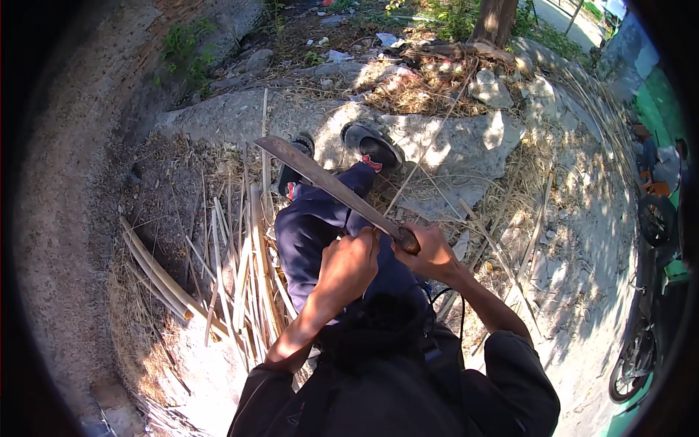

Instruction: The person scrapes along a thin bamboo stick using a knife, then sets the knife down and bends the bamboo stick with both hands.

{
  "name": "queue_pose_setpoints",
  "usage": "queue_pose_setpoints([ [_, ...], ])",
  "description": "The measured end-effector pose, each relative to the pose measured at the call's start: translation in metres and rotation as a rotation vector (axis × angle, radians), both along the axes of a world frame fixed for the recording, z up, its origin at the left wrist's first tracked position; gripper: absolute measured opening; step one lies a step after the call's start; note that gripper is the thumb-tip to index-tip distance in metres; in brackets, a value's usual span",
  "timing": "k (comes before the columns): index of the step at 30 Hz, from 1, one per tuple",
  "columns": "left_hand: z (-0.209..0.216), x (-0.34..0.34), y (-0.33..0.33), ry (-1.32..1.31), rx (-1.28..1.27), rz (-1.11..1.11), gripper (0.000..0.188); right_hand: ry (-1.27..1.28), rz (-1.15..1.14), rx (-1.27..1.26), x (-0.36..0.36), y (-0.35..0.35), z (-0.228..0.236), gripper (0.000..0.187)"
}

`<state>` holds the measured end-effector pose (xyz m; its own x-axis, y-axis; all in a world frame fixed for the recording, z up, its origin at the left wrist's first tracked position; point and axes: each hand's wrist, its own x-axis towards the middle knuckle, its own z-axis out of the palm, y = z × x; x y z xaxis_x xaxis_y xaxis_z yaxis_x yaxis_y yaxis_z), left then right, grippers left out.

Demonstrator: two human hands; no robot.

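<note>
My right hand (pixel 431 255) is wrapped round the wooden handle of a machete (pixel 331 183). Its long, brown, rusty-looking blade slants up and to the left above my dark blue trousers, with the tip over my shoes. Close beside the blade's base, my left hand (pixel 348 264) is closed with its fingers curled in. Whatever it may hold is hidden by the fingers.
Split bamboo strips (pixel 251 273) lie in a heap left of my legs, beside thicker bamboo pieces (pixel 156 273). A rough wall (pixel 69 218) rises at the left. Ahead lies a stone slab (pixel 451 146); a motorcycle (pixel 641 349) stands at the far right.
</note>
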<state>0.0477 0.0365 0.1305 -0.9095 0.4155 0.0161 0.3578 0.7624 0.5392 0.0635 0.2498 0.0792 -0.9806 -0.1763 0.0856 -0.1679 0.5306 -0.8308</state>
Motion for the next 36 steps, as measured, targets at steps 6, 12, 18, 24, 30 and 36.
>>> queue_pose_setpoints([
  [6,0.042,-0.006,0.001,-0.030,-0.132,-0.080,0.024,-0.041,0.020,-0.073,0.013,0.009,0.018,0.029],
  [12,0.038,-0.002,0.013,0.014,-0.107,-0.128,0.023,-0.059,0.035,-0.095,0.021,0.005,0.019,0.030],
  [18,0.015,0.003,0.013,0.109,0.016,-0.146,0.016,-0.069,0.007,-0.058,0.019,0.003,0.009,0.030],
  [24,0.007,0.006,0.015,0.201,0.040,-0.126,0.012,-0.015,-0.035,-0.117,0.012,0.005,0.007,0.032],
  [30,0.013,0.011,0.015,0.203,0.013,-0.081,0.018,-0.003,-0.032,0.002,0.002,0.011,0.003,0.042],
  [36,0.016,0.012,0.021,0.073,0.026,-0.014,0.017,-0.015,-0.005,-0.026,0.002,0.008,0.005,0.033],
])
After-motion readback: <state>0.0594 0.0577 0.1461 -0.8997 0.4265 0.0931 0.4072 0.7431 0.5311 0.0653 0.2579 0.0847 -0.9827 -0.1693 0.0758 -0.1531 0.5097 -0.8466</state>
